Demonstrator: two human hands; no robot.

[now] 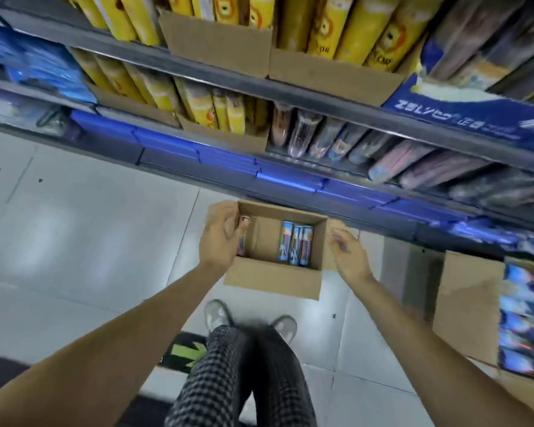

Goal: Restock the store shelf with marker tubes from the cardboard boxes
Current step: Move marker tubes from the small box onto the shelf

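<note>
Left hand hangs over the left rim of the open cardboard box, fingers curled round a marker tube that it holds just inside the box's left wall; only the tube's top and a strip of its side show past the fingers. Right of that hand, across a bare stretch of the box floor, three marker tubes stand upright side by side against the box's right wall. Further right, the right hand hovers just outside the box's right edge, blurred, fingers loosely spread and holding nothing. Well to the right of it a second cardboard box sits on the tiled floor, packed with blue-patterned tubes. Beyond both hands runs the store shelf, its tiers stocked with yellow tubes in cartons and darker tubes lying towards the right
</note>
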